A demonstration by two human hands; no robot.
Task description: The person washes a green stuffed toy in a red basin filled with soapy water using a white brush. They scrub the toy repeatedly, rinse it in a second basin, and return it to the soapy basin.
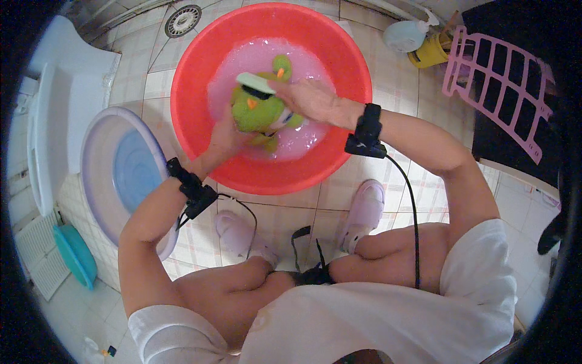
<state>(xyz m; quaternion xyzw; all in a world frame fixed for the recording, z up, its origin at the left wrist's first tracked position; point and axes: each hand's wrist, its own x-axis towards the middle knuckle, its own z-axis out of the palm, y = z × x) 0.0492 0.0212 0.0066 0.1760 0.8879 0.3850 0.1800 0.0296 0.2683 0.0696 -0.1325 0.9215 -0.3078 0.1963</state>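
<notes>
A red plastic basin [268, 177] stands on the floor before me, with pinkish, sudsy water [227, 68] in its bottom. Over that water a green plush toy [259, 116] with orange and white parts is gripped at its left side by my left hand [227, 134]. My right hand [313, 100] holds a pale scrub brush [256, 83], its dark bristles against the upper part of the toy. The fingers of my left hand are partly hidden behind the toy. Black straps with small devices and cables circle both wrists.
A white-and-blue basin [136, 168] with a purple rim leans at the left. Beyond it is a teal basin [76, 255]. A pump bottle [404, 36], a yellow container [427, 51] and a pink plastic rack [500, 77] are at the upper right. A round floor drain [183, 21] lies at the back.
</notes>
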